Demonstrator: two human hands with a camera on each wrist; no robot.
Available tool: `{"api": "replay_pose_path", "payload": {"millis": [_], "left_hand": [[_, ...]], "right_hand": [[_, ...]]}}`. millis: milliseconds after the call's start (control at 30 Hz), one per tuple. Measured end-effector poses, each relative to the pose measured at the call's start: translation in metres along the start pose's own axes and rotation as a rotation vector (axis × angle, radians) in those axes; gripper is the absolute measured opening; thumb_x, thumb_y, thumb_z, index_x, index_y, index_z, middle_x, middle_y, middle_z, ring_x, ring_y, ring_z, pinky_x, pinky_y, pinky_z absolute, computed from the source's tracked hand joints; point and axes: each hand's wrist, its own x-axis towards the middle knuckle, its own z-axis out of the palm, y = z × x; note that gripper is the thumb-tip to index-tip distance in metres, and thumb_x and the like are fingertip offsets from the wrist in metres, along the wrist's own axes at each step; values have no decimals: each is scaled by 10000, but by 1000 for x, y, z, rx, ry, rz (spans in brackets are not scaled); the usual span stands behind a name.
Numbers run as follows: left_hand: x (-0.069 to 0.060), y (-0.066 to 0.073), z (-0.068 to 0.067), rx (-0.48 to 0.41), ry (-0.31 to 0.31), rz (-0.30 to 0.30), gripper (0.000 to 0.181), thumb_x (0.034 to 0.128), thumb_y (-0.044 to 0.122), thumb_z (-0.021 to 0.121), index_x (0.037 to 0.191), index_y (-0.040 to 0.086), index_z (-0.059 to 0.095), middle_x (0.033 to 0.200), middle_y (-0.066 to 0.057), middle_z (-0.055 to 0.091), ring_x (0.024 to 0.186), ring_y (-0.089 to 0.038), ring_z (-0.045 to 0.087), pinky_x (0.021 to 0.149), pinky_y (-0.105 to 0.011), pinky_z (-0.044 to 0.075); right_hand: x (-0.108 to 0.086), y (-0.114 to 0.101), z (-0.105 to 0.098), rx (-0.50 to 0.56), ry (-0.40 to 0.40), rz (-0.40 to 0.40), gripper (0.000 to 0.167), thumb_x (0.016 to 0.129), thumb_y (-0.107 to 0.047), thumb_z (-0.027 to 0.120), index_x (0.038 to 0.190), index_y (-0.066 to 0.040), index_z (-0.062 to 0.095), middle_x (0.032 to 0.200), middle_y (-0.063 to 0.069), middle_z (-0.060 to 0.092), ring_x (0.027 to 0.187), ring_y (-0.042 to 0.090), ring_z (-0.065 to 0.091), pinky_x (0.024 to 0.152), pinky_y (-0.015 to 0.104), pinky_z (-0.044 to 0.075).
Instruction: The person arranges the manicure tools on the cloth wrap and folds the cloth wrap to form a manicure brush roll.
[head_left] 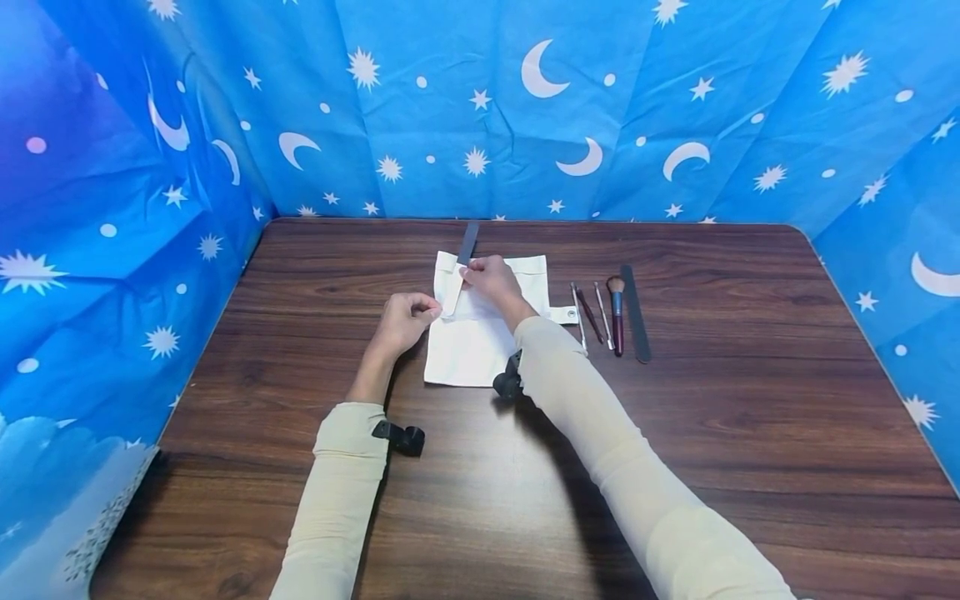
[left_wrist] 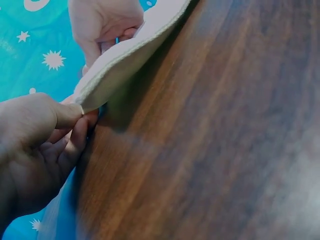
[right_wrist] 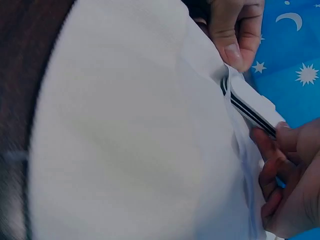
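Observation:
A white cloth pouch [head_left: 471, 354] lies unfolded on the table, with a snap tab on its right side. My left hand [head_left: 407, 321] pinches the pouch's left edge, and the left wrist view shows that edge lifted off the wood between thumb and fingers. In my right hand [head_left: 495, 279] is a nail file [head_left: 468, 242], grey at its far part and white nearer me, pinched between thumb and fingers. The right wrist view shows the file's dark-and-light layered edge [right_wrist: 252, 114] with its near end inside the pouch's opening. How deep it sits is hidden by the cloth.
Right of the pouch lie a makeup brush [head_left: 617, 312], a dark nail file [head_left: 635, 317], two slim metal tools [head_left: 603, 315] and a thin dark-brown stick [head_left: 589, 315]. A blue curtain with moons and stars [head_left: 480, 108] hangs behind the brown wooden table [head_left: 750, 375].

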Motion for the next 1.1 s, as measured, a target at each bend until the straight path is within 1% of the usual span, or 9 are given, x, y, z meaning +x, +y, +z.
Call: {"api": "replay_pose_path", "payload": {"millis": [67,133,300,467,567,733,900,1000,1100], "left_hand": [[0,0,0,-7,0,-1,144,978,108,657,1028,7,748,924,-127,697,760,-146,540,673,-243,434],[0,-1,0,-7,-1,-2,147,982,110,651,1029,8,745,911,-115,688,757,-144,536,669,-240,431],[0,-3,-1,-2,-20,0,160,999,110,623,1046,0,728,911,-98,660,772,-152,529,679,-245,428],[0,-1,-3,39,-49,28,160,1003,108,618,1066,3,722,965,-133,686,803,-173,549,697,-253,436],[-1,2,-3,65,-65,44,150,997,105,628,1052,4,724,957,-147,690,796,-177,556,692,-254,436],[-1,4,-1,83,-58,46,137,999,101,622,1023,7,719,916,-123,671,772,-168,541,698,-257,423],[-1,3,2,90,-13,24,150,1007,137,618,1015,33,725,893,-99,667,766,-177,541,707,-274,414],[-1,3,3,95,9,24,165,1011,157,616,1015,39,731,896,-97,677,778,-183,550,723,-279,411],[-2,2,6,96,24,29,173,1010,164,616,1018,40,736,904,-103,686,791,-191,553,741,-287,407]], "right_hand": [[1,1,2,5,19,-2,358,1029,-297,584,1291,-78,689,1364,103,672,1299,279,588,1140,403,419],[2,2,3,9,32,-3,365,1026,-299,582,1303,-81,679,1397,94,649,1301,285,582,1138,404,421],[3,4,5,40,59,-23,359,1023,-301,581,1288,-79,677,1327,104,686,1261,294,600,1121,409,428],[3,6,5,72,67,-30,365,1023,-311,576,1297,-88,666,1309,103,690,1258,300,598,1124,426,420],[2,6,4,74,68,-21,354,1024,-314,581,1287,-95,671,1291,96,698,1238,293,603,1115,426,424],[0,6,4,87,48,-14,346,1019,-300,596,1276,-84,679,1313,104,689,1233,295,604,1108,427,431],[0,7,3,49,-18,-51,340,1016,-267,611,1258,-43,695,1297,131,700,1234,287,613,1118,404,432],[-2,7,-1,43,-111,-76,321,1019,-237,611,1221,-5,702,1205,178,733,1230,278,623,1140,381,414],[-3,8,-7,49,-221,-93,307,1025,-208,605,1190,33,701,1161,205,738,1241,261,622,1151,350,392]]}}
